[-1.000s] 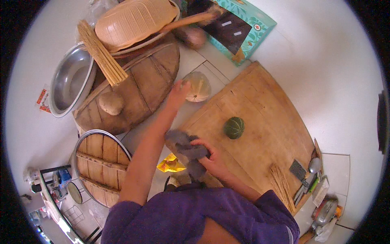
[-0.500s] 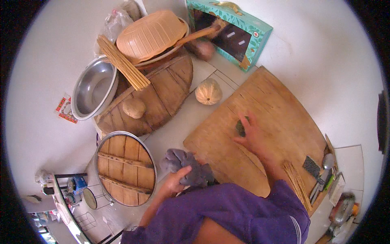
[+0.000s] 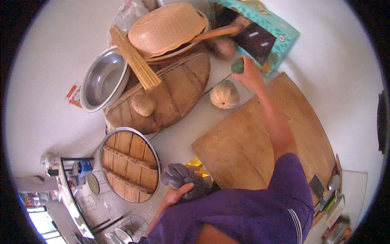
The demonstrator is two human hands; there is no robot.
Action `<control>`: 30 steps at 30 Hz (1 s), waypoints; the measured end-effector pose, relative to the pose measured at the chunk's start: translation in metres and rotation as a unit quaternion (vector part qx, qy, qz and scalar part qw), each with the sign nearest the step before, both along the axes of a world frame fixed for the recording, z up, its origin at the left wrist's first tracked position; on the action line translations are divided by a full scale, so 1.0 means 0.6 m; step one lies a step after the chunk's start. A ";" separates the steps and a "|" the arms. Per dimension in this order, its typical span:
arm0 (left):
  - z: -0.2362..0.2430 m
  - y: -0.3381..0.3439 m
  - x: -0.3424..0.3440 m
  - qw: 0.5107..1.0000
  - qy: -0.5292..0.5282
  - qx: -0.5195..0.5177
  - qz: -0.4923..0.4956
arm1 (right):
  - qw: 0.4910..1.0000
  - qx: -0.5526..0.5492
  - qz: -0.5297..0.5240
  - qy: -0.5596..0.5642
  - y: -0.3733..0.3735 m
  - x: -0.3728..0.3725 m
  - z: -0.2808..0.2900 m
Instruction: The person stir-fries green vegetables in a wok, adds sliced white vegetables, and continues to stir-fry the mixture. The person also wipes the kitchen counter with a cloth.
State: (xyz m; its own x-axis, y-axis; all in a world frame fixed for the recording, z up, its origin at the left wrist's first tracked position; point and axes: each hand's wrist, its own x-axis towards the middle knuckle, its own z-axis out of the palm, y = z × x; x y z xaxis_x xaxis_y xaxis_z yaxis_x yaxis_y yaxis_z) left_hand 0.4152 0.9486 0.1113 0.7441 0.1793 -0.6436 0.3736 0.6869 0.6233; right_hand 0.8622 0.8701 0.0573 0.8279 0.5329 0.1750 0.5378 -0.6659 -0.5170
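My left hand [image 3: 175, 195], low in the middle, is closed around a bunched grey-purple cloth [image 3: 178, 175]. Stretched out toward the back, my right hand [image 3: 252, 77] grips a small dark green rounded object [image 3: 237, 65], whose kind I cannot make out. It is just beyond a pale ribbed pumpkin [image 3: 224, 94] and close to the front of a teal box [image 3: 280, 42] with a dark window. Under my right forearm lies a large wooden board [image 3: 235, 142].
A wooden lid [image 3: 174, 93] at the back bears a potato [image 3: 143, 105], a bamboo stick bundle [image 3: 138, 63] and an upturned orange basket [image 3: 166, 30]. A steel basin [image 3: 103, 81] and a round wooden lid [image 3: 130, 164] stand left. Several utensils, including a spoon [image 3: 334, 182], lie right.
My right hand has lifted the green object off the board and carried it away from me, past the pumpkin. My left hand still holds the cloth. The view has shifted slightly.
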 end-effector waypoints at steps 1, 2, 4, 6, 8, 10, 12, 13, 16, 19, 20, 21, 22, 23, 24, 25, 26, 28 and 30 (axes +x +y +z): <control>0.008 -0.001 0.004 1.000 -0.004 0.010 -0.005 | 0.999 -0.045 -0.005 -0.001 0.037 0.035 -0.007; 0.004 -0.001 0.003 1.000 -0.006 0.015 -0.007 | 0.997 -0.073 -0.001 -0.018 0.060 0.072 -0.035; -0.009 0.000 -0.007 1.000 -0.012 0.027 -0.008 | 0.990 -0.126 0.011 -0.056 0.087 0.132 -0.111; -0.008 -0.006 -0.022 0.999 0.012 0.000 0.046 | 0.972 -0.233 0.016 0.039 0.130 0.124 -0.133; -0.010 -0.012 -0.037 0.996 0.035 -0.004 0.080 | 0.962 -0.273 -0.002 0.022 0.146 0.129 -0.169; -0.015 -0.007 -0.044 0.994 0.067 0.012 0.085 | 0.971 -0.238 -0.024 -0.029 0.127 0.163 -0.204; -0.036 0.000 -0.058 0.997 0.018 0.016 0.072 | 0.980 -0.170 0.007 -0.102 0.122 0.147 -0.176; -0.042 0.001 -0.060 0.997 0.019 0.031 0.075 | 0.977 -0.112 0.036 -0.180 0.113 0.118 -0.144; -0.036 -0.007 -0.061 0.989 0.036 0.083 0.119 | 0.974 0.083 0.145 0.150 0.070 -0.129 0.010; -0.035 0.001 -0.064 0.995 0.043 0.059 0.067 | 0.824 0.087 0.409 0.382 -0.009 -0.354 0.055; -0.035 0.002 -0.067 0.997 0.050 0.038 0.034 | 0.826 0.048 0.445 0.343 -0.013 -0.438 0.069; -0.007 0.013 -0.065 0.988 0.033 0.143 -0.038 | 0.822 0.007 0.481 0.303 -0.012 -0.523 0.085; 0.002 0.016 -0.073 0.988 0.021 0.141 -0.053 | 0.817 -0.014 0.473 0.330 -0.011 -0.574 0.093; 0.010 0.017 -0.085 0.988 0.010 0.139 -0.068 | 0.838 0.005 0.459 0.294 -0.013 -0.594 0.085; 0.014 0.014 -0.098 0.987 -0.002 0.137 -0.088 | 0.859 0.027 0.441 0.258 -0.017 -0.614 0.062; -0.010 0.009 -0.117 0.988 -0.079 0.123 -0.052 | 0.878 0.049 0.422 0.221 -0.022 -0.632 0.041; 0.001 0.020 -0.145 0.987 -0.091 0.111 -0.069 | 0.880 0.094 0.351 0.306 -0.033 -0.635 0.026; 0.029 0.059 -0.230 0.985 -0.113 0.087 -0.095 | 0.851 0.200 0.153 0.461 -0.045 -0.639 0.036; 0.014 0.100 -0.346 0.987 -0.058 0.146 0.028 | 0.794 0.293 0.088 0.524 -0.070 -0.623 0.024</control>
